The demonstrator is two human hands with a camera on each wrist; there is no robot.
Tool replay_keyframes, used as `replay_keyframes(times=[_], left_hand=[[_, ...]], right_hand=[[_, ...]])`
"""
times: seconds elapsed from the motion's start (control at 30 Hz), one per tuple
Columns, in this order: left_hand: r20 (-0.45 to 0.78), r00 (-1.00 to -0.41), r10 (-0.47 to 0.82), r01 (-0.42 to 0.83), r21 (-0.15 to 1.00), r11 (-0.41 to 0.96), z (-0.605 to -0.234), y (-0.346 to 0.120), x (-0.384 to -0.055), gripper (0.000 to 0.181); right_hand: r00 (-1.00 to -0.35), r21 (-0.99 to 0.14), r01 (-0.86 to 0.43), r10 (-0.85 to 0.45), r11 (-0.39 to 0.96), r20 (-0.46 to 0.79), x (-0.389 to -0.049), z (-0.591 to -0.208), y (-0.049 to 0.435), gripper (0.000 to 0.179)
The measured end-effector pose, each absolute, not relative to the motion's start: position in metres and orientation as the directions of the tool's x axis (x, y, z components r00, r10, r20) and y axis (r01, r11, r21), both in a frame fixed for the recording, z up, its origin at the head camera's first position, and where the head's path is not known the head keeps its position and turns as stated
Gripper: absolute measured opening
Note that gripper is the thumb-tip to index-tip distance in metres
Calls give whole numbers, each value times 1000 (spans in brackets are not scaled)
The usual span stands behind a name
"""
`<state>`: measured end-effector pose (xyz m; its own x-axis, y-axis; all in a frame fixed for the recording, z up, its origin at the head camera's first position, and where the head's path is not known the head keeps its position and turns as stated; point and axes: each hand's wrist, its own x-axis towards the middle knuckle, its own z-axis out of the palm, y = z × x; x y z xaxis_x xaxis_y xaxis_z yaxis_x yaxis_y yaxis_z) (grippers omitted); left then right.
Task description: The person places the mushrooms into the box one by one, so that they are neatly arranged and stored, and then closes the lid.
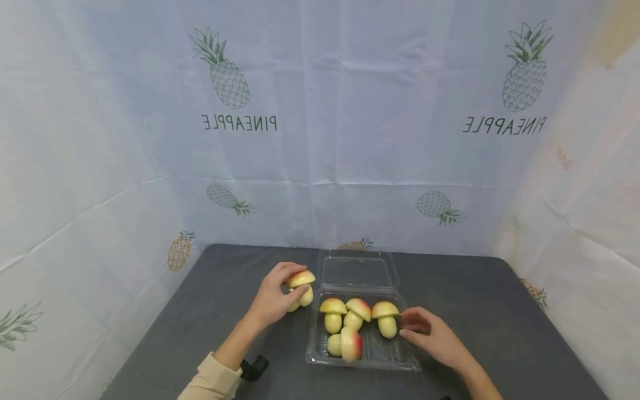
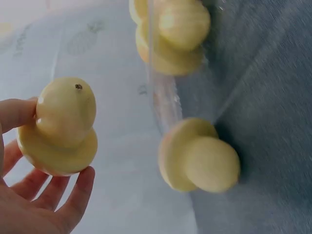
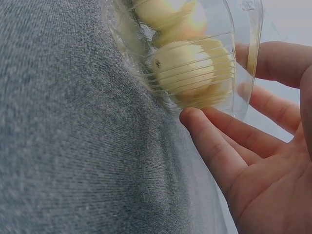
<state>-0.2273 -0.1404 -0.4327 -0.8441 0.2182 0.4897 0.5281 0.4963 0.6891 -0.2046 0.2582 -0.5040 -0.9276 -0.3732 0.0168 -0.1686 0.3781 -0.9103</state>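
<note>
My left hand (image 1: 275, 291) holds a yellow toy mushroom (image 2: 63, 126) with a reddish blush on its cap, thumb on one side and fingers on the other. Below it, left of the box, another toy mushroom (image 2: 200, 156) lies on the table, partly hidden in the head view. Several more, including one upright mushroom (image 1: 385, 319) at the right and one sideways mushroom (image 1: 346, 344) at the front, lie in a clear plastic box (image 1: 365, 364). At the box's right wall is my right hand (image 1: 435, 336), its fingertips (image 3: 192, 117) against the plastic and its fingers loosely extended.
The box's clear lid (image 1: 357, 272) lies folded back behind it on the dark table (image 1: 250, 344). A pineapple-print cloth (image 1: 340, 139) hangs behind and along both sides of the table. A black strap piece (image 1: 255, 368) shows beside the left sleeve (image 1: 212, 380).
</note>
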Motion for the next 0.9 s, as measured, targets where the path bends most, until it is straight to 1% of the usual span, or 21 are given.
replay_keyframes(times=[0.3,0.57,0.77,0.9], left_hand=[[547,-774,319,632,645,429,-430,-116,-221,37],[494,-784,376,620,665,417,-428,-98,-217,38],[492,-753,437,649,664,371,-432,-83,-214,37],[455,-749,482,644,672,366,-436,-72,-211,38]], right_hand=[[-933,-912,-149,-359,382,2,-204,-503,257,44],[-933,-918,-139,-361,371,-5,-204,-501,257,44],[-925,-925,-150,-381,349,6,-204,-501,257,45],[-926,-927,-143,-376,347,2,-204,-501,257,44]])
